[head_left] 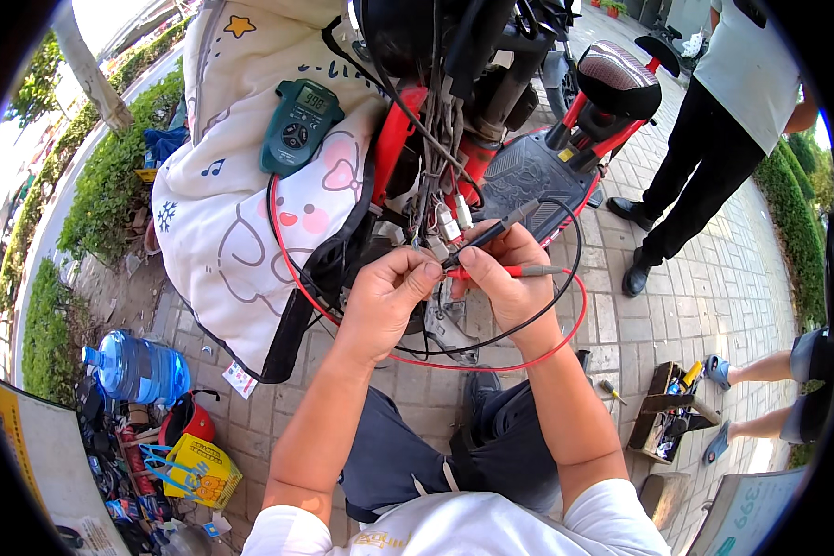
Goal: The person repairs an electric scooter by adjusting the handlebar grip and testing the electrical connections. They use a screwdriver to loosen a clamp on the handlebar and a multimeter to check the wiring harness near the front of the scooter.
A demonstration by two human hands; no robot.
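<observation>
My right hand (511,283) is closed on two test probes, a red probe (533,271) and a black probe (507,223). Their tips point toward a bundle of wires and connectors. Close beside it, my left hand (389,295) is pinched at the wire ends; what sits between its fingertips is mostly hidden. White plug connectors (448,224) hang just above the hands, under a grey wire bundle (432,176) at the front of an opened scooter. Red and black leads loop around my wrists. The red lead runs up to a green multimeter (298,128) lying on a padded cover.
The white padded cover (222,199) drapes over the scooter's left side. On the paving at left are a blue water jug (144,369), a red helmet (191,419) and a yellow bag (199,471). An open toolbox (653,428) and two people stand at right.
</observation>
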